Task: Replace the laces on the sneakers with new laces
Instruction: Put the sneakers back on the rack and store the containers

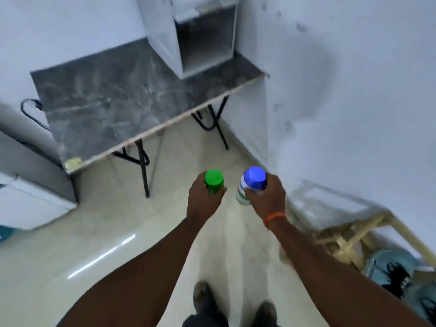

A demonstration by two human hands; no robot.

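Note:
I stand on a pale tiled floor with both arms stretched forward. My left hand [203,199] grips a green bottle with a green cap [214,180]. My right hand [266,197], with an orange band at the wrist, grips a white bottle with a blue cap [254,177]. Both bottles are held upright above the floor. No sneakers or laces are in view. My two feet [236,303] show at the bottom edge.
A dark marble-topped folding table [122,100] stands ahead on the left, with a white open-fronted box [188,36] on its far end. A white wall runs along the right. A wooden stool frame [349,234] and a bluish bag [396,274] sit at lower right. A white appliance [28,201] is at left.

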